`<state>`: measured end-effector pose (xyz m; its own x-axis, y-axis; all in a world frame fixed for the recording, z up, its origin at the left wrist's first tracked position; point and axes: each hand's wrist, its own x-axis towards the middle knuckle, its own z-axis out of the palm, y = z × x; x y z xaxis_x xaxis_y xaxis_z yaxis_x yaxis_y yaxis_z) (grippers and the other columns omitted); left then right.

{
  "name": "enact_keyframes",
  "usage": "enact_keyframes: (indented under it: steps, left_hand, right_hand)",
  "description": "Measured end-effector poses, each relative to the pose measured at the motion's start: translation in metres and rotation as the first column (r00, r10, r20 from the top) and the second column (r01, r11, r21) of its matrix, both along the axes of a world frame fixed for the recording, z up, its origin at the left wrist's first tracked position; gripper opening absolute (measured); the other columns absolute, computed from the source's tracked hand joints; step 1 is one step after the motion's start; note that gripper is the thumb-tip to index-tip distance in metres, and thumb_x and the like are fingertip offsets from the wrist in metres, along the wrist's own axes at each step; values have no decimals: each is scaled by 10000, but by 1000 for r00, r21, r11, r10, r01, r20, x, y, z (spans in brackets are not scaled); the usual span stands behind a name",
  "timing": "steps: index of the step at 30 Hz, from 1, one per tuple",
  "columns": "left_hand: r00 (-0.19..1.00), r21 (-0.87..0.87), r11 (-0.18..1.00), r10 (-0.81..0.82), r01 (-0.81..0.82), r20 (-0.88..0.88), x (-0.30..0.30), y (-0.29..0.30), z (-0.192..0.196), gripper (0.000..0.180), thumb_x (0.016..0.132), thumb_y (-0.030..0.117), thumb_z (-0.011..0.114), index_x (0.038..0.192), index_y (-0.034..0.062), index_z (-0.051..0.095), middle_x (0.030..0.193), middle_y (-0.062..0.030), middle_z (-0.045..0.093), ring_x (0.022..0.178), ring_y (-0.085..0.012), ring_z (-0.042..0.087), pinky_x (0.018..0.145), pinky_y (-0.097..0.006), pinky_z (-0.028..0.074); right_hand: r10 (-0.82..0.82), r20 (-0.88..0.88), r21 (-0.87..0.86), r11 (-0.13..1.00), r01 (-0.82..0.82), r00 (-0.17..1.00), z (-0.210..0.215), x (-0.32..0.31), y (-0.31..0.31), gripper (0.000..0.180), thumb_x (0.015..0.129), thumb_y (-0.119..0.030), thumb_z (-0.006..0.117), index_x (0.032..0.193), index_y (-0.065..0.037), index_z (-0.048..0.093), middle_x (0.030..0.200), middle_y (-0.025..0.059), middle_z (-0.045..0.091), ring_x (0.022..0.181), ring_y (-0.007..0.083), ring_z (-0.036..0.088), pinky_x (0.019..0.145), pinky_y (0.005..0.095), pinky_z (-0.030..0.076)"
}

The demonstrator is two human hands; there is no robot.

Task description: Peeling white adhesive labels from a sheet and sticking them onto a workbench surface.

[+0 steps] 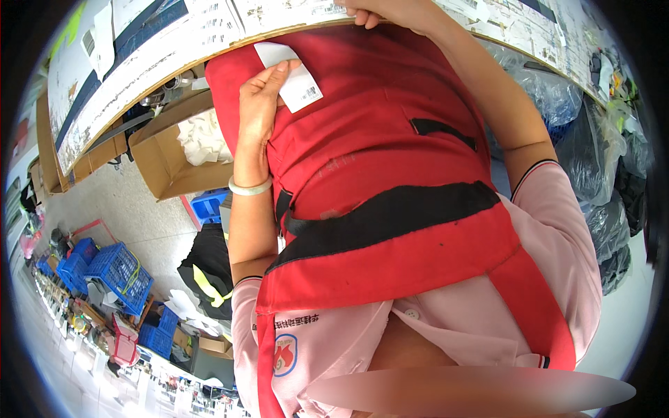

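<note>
A pink shirt (481,317) of soft cloth and a creased red fabric apron (411,251) lie nearest the camera. Beyond them, the left hand (259,97) pinches a thin, flat white paper slip (300,97) between thumb and fingers. The slip's long axis slants from just above the grip to its lower right. The right hand (390,8), farther from the slip, curls at the worn tabletop's edge (306,29), up and right of the grip; whether it holds anything, I can't tell.
</note>
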<state>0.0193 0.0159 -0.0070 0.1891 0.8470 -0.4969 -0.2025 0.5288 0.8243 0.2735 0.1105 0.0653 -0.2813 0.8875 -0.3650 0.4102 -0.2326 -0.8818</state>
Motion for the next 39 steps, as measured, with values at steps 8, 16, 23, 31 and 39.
enact_keyframes:
  steps: [8, 16, 23, 31, 39]
  left_hand:
    - [987, 38, 992, -119, 123, -107, -10, -4, 3, 276, 902, 58, 641, 1176, 20, 655, 897, -9, 680, 690, -15, 575, 558, -143, 425]
    - [995, 13, 1000, 3, -4, 97, 3, -1, 16, 252, 921, 48, 614, 1167, 6, 655, 989, -32, 685, 764, -36, 591, 612, -165, 453]
    - [998, 110, 993, 25, -32, 58, 8, -8, 15, 253, 898, 27, 636, 1148, 17, 670, 960, -13, 683, 730, -28, 584, 621, -155, 436]
    - [975, 63, 998, 5, -20, 223, 18, -5, 24, 205, 900, 45, 644, 1090, -26, 679, 946, -77, 698, 782, -97, 632, 686, -230, 522]
    - [984, 123, 981, -160, 149, 78, 7, -10, 11, 169, 871, 63, 688, 1013, -28, 700, 799, -65, 688, 642, -93, 607, 606, -220, 511]
  right_hand:
    - [-86, -157, 84, 991, 100, 984, 11, 43, -24, 135, 916, -118, 610, 937, 12, 642, 721, 55, 634, 588, 107, 597, 519, 218, 485]
    - [-456, 450, 531, 828, 180, 768, -8, 166, -29, 184, 783, -184, 753, 791, -42, 638, 617, 36, 600, 558, 110, 560, 524, 283, 445]
    - [-429, 539, 507, 852, 127, 725, 3, 91, -47, 170, 875, -199, 660, 920, -35, 654, 719, 39, 628, 614, 107, 581, 561, 266, 475]
    - [266, -151, -95, 955, -282, 952, -27, -20, -77, 260, 900, -270, 643, 917, -14, 683, 719, 15, 609, 619, 77, 547, 568, 230, 451]
    - [155, -252, -62, 983, -175, 955, -36, -30, -81, 191, 921, -218, 634, 968, -35, 663, 794, -5, 615, 671, 56, 541, 594, 207, 448]
